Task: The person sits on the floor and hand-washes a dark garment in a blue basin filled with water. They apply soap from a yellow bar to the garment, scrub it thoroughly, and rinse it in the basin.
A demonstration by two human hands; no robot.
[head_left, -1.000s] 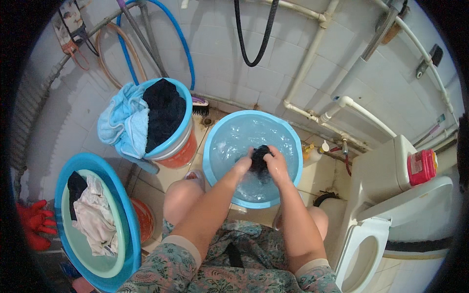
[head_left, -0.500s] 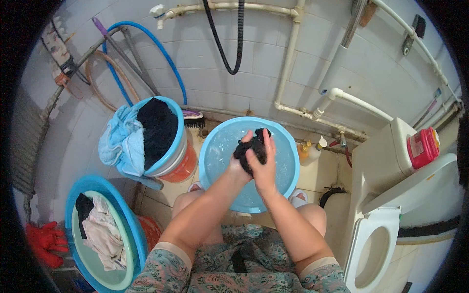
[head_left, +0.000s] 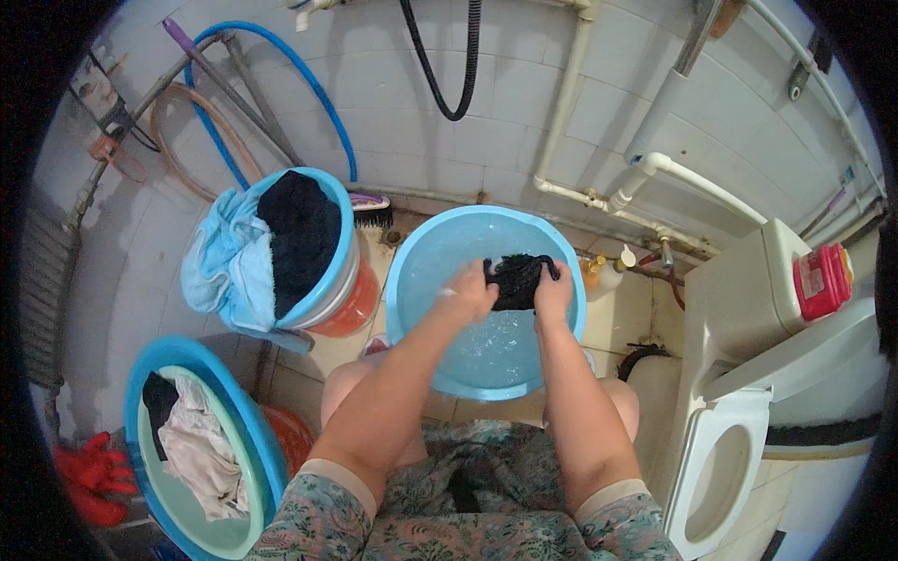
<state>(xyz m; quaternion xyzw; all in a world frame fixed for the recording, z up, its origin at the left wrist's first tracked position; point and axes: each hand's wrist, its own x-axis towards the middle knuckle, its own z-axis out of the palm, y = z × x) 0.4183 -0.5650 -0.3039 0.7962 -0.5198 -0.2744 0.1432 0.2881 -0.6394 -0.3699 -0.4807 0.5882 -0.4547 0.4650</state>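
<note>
A wet black cloth (head_left: 515, 283) is stretched between my two hands, over a light blue basin (head_left: 409, 355) with water in it. My left hand (head_left: 470, 292) grips the cloth's left edge, slightly blurred. On the right edge, my right hand (head_left: 553, 292) pinches a bunched corner. What kind of garment the cloth is, I cannot tell. Below it the water (head_left: 488, 351) shows ripples and bright glints.
To the left, a blue basin (head_left: 344, 201) on a bucket (head_left: 354, 301) holds a light blue towel (head_left: 227, 257) and black cloth. Nearer, a green basin (head_left: 178, 491) holds pale clothes. A toilet (head_left: 692, 477) stands right; pump bottles (head_left: 610, 274) and a brush (head_left: 372, 209) sit behind.
The black cloth was balled up between both palms; now it is spread out, with my hands apart at its two sides. The view has shifted slightly.
</note>
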